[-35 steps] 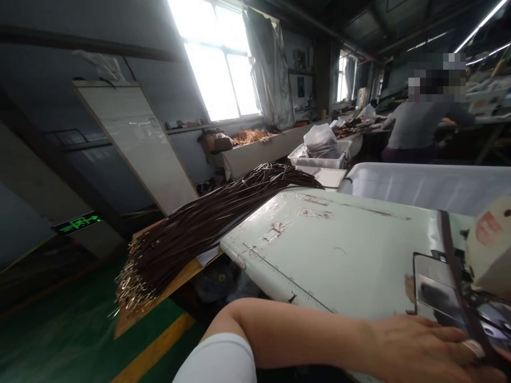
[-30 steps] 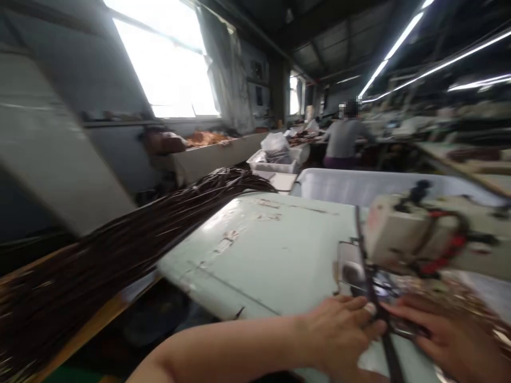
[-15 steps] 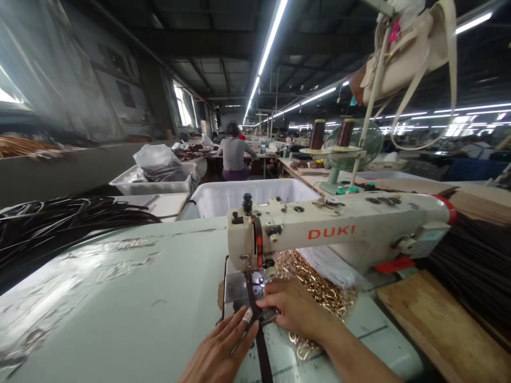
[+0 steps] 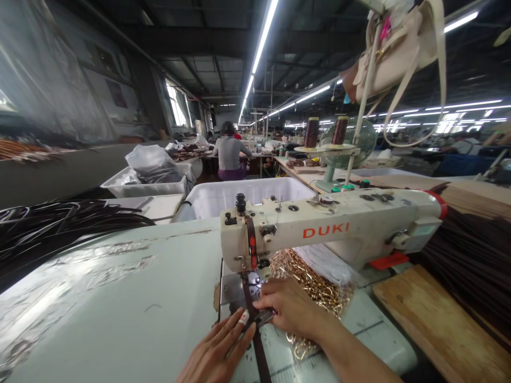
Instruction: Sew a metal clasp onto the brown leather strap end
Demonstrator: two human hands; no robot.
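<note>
A dark brown strap (image 4: 261,354) runs lengthwise under the needle area of the sewing machine (image 4: 325,226). My left hand (image 4: 221,348) lies flat, fingers stretched out and fingertips against the strap's left side; one finger wears a white wrap. From the right, my right hand (image 4: 289,306) is closed, its index finger pressing at the strap near the lit presser foot. Under its curled fingers sticks out a dark narrow metal tool (image 4: 265,318), which looks like thread snips; most of it is hidden. Beside that hand lies a bag of gold metal clasps (image 4: 307,276).
A wooden board (image 4: 431,314) lies at the right, near a pile of dark straps (image 4: 471,266). More dark straps (image 4: 59,229) lie at the left. Behind the machine stand a white bin (image 4: 251,189), thread cones (image 4: 311,133) and a fan (image 4: 329,178). A person (image 4: 229,154) sits farther back.
The whole view has shifted slightly, so the scene sits a little farther left. Both hands keep nearly the same place on the strap.
</note>
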